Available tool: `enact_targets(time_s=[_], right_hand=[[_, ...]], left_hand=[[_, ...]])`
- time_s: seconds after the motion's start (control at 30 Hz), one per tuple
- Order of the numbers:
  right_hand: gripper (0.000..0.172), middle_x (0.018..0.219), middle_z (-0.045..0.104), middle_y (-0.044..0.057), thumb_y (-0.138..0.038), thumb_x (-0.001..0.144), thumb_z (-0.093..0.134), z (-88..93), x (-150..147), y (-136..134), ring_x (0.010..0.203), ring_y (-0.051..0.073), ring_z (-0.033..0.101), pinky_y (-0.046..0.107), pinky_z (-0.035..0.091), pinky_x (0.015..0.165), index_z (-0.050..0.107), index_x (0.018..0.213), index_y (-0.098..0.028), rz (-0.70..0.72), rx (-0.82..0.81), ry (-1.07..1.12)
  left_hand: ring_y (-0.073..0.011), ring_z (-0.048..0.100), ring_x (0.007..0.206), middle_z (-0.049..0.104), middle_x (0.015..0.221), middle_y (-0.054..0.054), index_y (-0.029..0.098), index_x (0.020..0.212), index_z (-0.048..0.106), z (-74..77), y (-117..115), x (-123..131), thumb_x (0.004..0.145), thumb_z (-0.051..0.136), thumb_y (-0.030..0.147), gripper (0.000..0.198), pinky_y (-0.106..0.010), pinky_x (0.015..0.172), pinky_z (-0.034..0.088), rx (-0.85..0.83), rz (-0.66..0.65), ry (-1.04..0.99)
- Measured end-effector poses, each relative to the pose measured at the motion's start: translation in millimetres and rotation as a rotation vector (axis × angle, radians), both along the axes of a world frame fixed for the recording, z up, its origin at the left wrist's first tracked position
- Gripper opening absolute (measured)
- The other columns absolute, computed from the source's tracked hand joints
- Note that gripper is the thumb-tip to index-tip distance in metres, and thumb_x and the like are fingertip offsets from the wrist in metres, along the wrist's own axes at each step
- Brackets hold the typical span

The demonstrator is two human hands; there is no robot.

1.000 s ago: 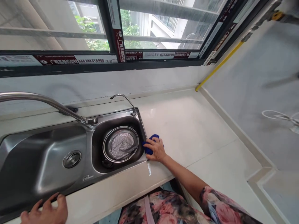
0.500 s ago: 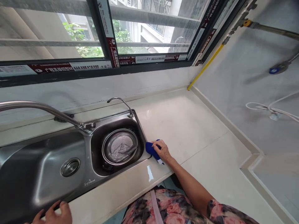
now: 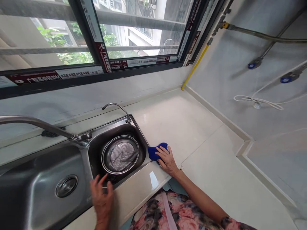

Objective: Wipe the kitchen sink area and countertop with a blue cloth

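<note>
My right hand (image 3: 166, 159) presses a blue cloth (image 3: 154, 151) flat onto the pale countertop (image 3: 192, 127), right beside the right rim of the steel sink (image 3: 43, 166). The fingers lie over the cloth. My left hand (image 3: 102, 196) hovers over the sink's front rim with fingers spread, holding nothing, just in front of the small right basin. In that basin sits a round metal strainer basket (image 3: 120, 154) with a grey scouring cloth inside.
A long faucet (image 3: 43, 126) reaches over the large left basin with its drain (image 3: 66, 185). A small thin tap (image 3: 117, 107) stands behind the small basin. The window runs along the back; a yellow pipe (image 3: 194, 68), valves and a white cable (image 3: 259, 102) hang on the right wall.
My left hand has moved right along the sink's front rim, from the left corner to in front of the small basin. The right hand with the cloth stayed by the sink's edge.
</note>
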State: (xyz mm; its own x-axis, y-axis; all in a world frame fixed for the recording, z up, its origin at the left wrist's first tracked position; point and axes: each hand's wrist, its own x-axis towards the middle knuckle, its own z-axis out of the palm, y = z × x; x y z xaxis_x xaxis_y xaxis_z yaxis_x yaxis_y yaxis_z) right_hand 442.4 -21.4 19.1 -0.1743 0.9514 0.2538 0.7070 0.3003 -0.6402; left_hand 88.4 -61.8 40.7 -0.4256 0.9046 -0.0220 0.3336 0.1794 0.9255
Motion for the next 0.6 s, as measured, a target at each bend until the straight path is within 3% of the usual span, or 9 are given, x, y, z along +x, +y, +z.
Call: enact_targets(time_s=[0.03, 0.1, 0.2, 0.3, 0.37, 0.5, 0.6], right_hand=[[0.037, 0.141, 0.066, 0.008, -0.028, 0.095, 0.052, 4.8, -2.1, -0.4, 0.145, 0.029, 0.048, 0.066, 0.011, 0.127, 0.069, 0.127, -0.026, -0.078, -0.037, 0.115], [0.035, 0.127, 0.074, 0.008, -0.039, 0.095, 0.054, 20.4, -6.3, -1.4, 0.135, 0.031, 0.057, 0.060, 0.031, 0.123, 0.073, 0.120, -0.024, -0.260, -0.157, 0.407], [0.045, 0.103, 0.079, 0.006, -0.057, 0.088, 0.065, 52.5, -11.9, -3.7, 0.105, 0.028, 0.071, 0.044, 0.057, 0.096, 0.075, 0.113, -0.021, -0.478, -0.340, 0.926], [0.051, 0.091, 0.079, 0.005, -0.062, 0.077, 0.077, 80.6, -18.1, -7.3, 0.088, 0.026, 0.073, 0.037, 0.061, 0.078, 0.075, 0.106, -0.020, -0.561, -0.419, 1.301], [0.051, 0.087, 0.079, 0.005, -0.061, 0.073, 0.082, 91.5, -22.8, -10.4, 0.084, 0.025, 0.073, 0.035, 0.061, 0.071, 0.075, 0.101, -0.020, -0.587, -0.454, 1.396], [0.047, 0.083, 0.078, 0.003, -0.058, 0.069, 0.086, 94.4, -29.7, -17.7, 0.074, 0.020, 0.070, 0.029, 0.056, 0.062, 0.076, 0.094, -0.019, -0.612, -0.479, 1.433], [0.042, 0.080, 0.077, 0.001, -0.054, 0.069, 0.087, 87.8, -32.0, -22.1, 0.070, 0.016, 0.067, 0.026, 0.054, 0.061, 0.077, 0.090, -0.019, -0.606, -0.524, 1.479]], left_hand=[[-0.0335, 0.035, 0.146, 0.046, 0.151, -0.013, 0.022, 0.124, 0.063, 7.4, 9.7, 20.8, 0.091, 0.065, 0.043, 0.039, -0.059, 0.125, 0.027, -0.037, -0.050, -0.117], [-0.0308, 0.047, 0.137, 0.052, 0.145, -0.013, 0.020, 0.127, 0.062, 15.4, 23.1, 56.3, 0.093, 0.066, 0.045, 0.043, -0.057, 0.118, 0.039, -0.076, -0.132, -0.265], [-0.0270, 0.055, 0.127, 0.056, 0.140, -0.013, 0.020, 0.129, 0.062, 15.1, 34.5, 95.8, 0.096, 0.063, 0.047, 0.042, -0.051, 0.110, 0.050, -0.135, -0.247, -0.450], [-0.0257, 0.059, 0.122, 0.058, 0.137, -0.013, 0.020, 0.131, 0.061, 13.0, 43.0, 123.9, 0.097, 0.062, 0.049, 0.044, -0.048, 0.105, 0.053, -0.208, -0.337, -0.646], [-0.0256, 0.060, 0.119, 0.060, 0.135, -0.013, 0.019, 0.131, 0.061, 14.5, 47.5, 136.6, 0.096, 0.062, 0.052, 0.048, -0.049, 0.103, 0.054, -0.255, -0.378, -0.763], [-0.0289, 0.062, 0.120, 0.064, 0.130, -0.015, 0.018, 0.124, 0.066, 20.3, 50.5, 147.5, 0.091, 0.059, 0.067, 0.059, -0.049, 0.103, 0.054, -0.337, -0.439, -0.948], [-0.0320, 0.059, 0.126, 0.067, 0.130, -0.014, 0.019, 0.117, 0.070, 23.8, 48.9, 149.6, 0.077, 0.075, 0.071, 0.066, -0.047, 0.107, 0.051, -0.464, -0.489, -1.158]])
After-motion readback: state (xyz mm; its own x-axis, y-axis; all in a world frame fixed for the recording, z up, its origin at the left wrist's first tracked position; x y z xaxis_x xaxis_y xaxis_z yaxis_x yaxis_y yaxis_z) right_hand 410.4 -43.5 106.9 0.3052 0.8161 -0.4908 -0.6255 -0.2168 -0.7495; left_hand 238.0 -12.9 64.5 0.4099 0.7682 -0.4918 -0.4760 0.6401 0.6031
